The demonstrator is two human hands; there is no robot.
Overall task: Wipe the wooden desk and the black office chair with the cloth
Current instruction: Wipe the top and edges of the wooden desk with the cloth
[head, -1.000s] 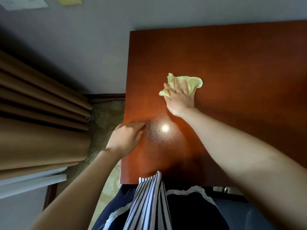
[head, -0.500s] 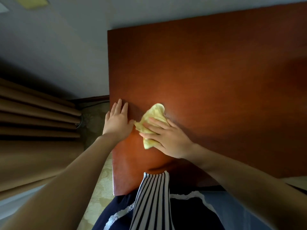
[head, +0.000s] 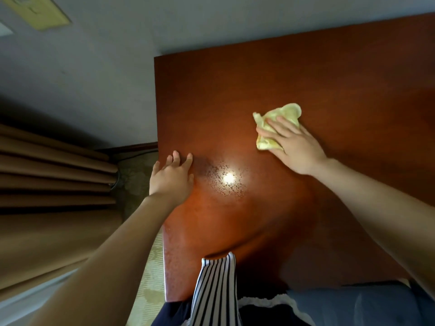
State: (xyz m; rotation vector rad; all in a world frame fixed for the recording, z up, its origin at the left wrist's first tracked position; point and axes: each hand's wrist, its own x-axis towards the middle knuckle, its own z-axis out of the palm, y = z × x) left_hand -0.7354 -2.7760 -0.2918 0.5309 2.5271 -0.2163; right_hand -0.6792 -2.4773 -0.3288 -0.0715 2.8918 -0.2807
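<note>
Brown curtains (head: 47, 184) hang at nine o'clock in the frame beside the wooden desk (head: 259, 90), where a person's left hand (head: 171, 177) lies flat near the desk's left edge, fingers straight and slightly spread, holding nothing. A bright spot of reflected light (head: 229, 178) sits on the desktop at three o'clock from that hand. At one o'clock from the glare, the right hand (head: 294, 144) presses a crumpled yellow cloth (head: 282, 116) to the wood, fingers extended and fanned.

Cloth (head: 280, 123) lies on the desk (head: 235, 90), curtain (head: 47, 184) to its left.
</note>
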